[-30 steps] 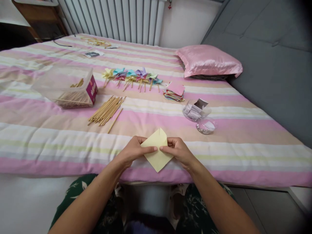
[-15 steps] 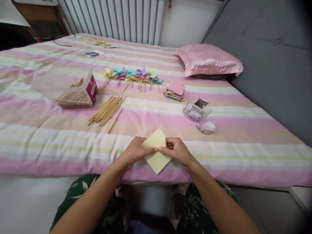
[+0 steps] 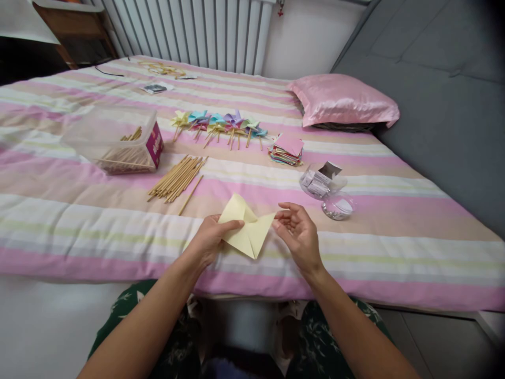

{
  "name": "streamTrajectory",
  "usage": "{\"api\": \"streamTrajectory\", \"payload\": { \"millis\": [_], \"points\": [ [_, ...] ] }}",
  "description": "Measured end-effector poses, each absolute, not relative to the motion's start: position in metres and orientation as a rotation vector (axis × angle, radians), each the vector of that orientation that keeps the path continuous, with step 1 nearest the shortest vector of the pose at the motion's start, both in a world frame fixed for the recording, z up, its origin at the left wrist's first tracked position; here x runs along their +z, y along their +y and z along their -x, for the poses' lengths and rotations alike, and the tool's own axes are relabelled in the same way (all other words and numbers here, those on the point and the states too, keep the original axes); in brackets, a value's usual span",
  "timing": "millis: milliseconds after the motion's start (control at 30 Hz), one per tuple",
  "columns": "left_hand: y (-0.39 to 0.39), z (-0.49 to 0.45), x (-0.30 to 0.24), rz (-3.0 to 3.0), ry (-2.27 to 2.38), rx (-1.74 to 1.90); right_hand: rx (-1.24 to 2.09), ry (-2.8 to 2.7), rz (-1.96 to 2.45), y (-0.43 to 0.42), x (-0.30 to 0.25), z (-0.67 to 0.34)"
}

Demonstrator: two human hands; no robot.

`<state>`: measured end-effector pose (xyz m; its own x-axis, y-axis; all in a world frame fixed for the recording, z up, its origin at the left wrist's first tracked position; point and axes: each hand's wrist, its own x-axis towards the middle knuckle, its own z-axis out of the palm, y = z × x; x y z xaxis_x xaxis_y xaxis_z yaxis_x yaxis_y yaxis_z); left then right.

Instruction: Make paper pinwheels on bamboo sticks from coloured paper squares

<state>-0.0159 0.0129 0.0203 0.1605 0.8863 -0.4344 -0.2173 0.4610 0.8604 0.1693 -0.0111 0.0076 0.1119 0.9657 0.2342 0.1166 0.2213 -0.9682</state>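
A pale yellow paper square (image 3: 256, 234) with slits cut in from its corners is held just above the bed's near edge. My left hand (image 3: 210, 238) grips its left side, thumb on top and fingers underneath. One flap near the thumb curls inward. At the right corner, my right hand (image 3: 302, 237) has its fingers loosely bent and apart, the tips beside the paper; whether they touch it I cannot tell. Beyond my left hand lie a bundle of thin wooden sticks (image 3: 177, 179) and one separate stick (image 3: 191, 195).
Finished paper pinwheels (image 3: 219, 122) lie farther back. Right of them sit a stack of coloured paper (image 3: 286, 150), a clear container with small boxes (image 3: 315, 181) and a round case of small pins (image 3: 338, 206). A plastic tub (image 3: 114, 139) of sticks stands left; a pink pillow (image 3: 345, 100) lies back right.
My right hand has let go of the paper's middle and moved to its right corner, fingers loosened. The paper has shifted up and tilted, its slits spreading. My left hand keeps its hold.
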Motion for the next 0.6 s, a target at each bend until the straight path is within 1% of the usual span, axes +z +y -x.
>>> {"api": "streamTrajectory", "payload": {
  "millis": [67, 133, 300, 600],
  "points": [
    [0.0159, 0.02, 0.0216, -0.69, 1.141, 0.93, 0.77, -1.326, 1.167, -0.0135, 0.0084, -0.1683],
    [0.0182, 0.0233, 0.0212, -0.654, 1.128, 0.95, 0.751, -1.431, 1.156, -0.0162, 0.0096, -0.1666],
    [0.019, 0.0255, 0.02, -0.636, 1.071, 0.919, 0.957, -1.703, 1.087, -0.0198, 0.0093, -0.1636],
    [0.0145, 0.0222, 0.0232, -0.693, 1.094, 0.842, 1.032, -1.725, 1.08, -0.017, 0.0074, -0.166]
  ]
}}
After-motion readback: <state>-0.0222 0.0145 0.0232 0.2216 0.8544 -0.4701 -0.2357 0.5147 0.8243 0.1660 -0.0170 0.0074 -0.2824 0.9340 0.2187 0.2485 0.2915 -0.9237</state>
